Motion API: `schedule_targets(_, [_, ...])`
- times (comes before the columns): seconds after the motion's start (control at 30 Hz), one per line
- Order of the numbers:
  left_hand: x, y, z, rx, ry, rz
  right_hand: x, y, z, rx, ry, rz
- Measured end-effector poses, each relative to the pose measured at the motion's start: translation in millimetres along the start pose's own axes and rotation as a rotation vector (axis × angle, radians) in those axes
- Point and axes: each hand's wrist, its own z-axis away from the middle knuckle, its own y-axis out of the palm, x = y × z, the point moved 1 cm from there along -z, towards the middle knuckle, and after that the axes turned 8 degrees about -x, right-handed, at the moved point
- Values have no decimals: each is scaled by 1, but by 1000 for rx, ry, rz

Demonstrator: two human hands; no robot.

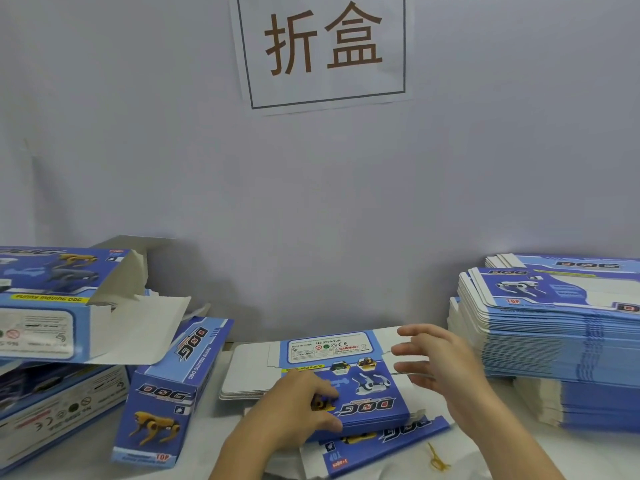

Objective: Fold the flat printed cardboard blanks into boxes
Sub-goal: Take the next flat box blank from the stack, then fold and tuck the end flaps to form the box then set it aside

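Observation:
A flat blue printed blank (360, 379) with a robot dog picture lies on top of a small pile of blanks at the table's middle. My left hand (298, 407) rests on its near left part, fingers curled over the front edge with the thumb at the edge. My right hand (440, 362) hovers over the blank's right end, fingers spread and relaxed, holding nothing. Another blank (377, 448) pokes out from beneath, toward me.
A tall stack of flat blanks (554, 341) stands at the right. Folded boxes lie at the left: a big open one (62, 306), another under it (59, 403), and a narrow upright one (173, 393). A yellow rubber band (437, 459) lies near the front. A paper sign (323, 50) hangs on the wall.

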Motion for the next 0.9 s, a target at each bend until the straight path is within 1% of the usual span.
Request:
schedule_targets(0.13, [1,2,-1,-4,11,-14,-2,1,-1,0,3,3])
schedule_targets(0.27, [2,-1,0,-150,8,-31,-2,3,0,7,3,3])
schedule_targets(0.37, [2,-1,1,-91,15,-1,-3,3,-1,4,5,3])
schedule_targets(0.43, [1,-2,2,-68,18,-26,-4,4,0,8,5,2])
schedule_targets(0.6, [-9,0,1,-48,89,-89,-4,3,1,18,8,2])
schedule_targets(0.8, [-21,9,-1,-47,116,-201,-3,4,5,36,-9,15])
schedule_targets(0.9, [-22,13,-2,-41,137,-211,-3,5,7,39,-19,21])
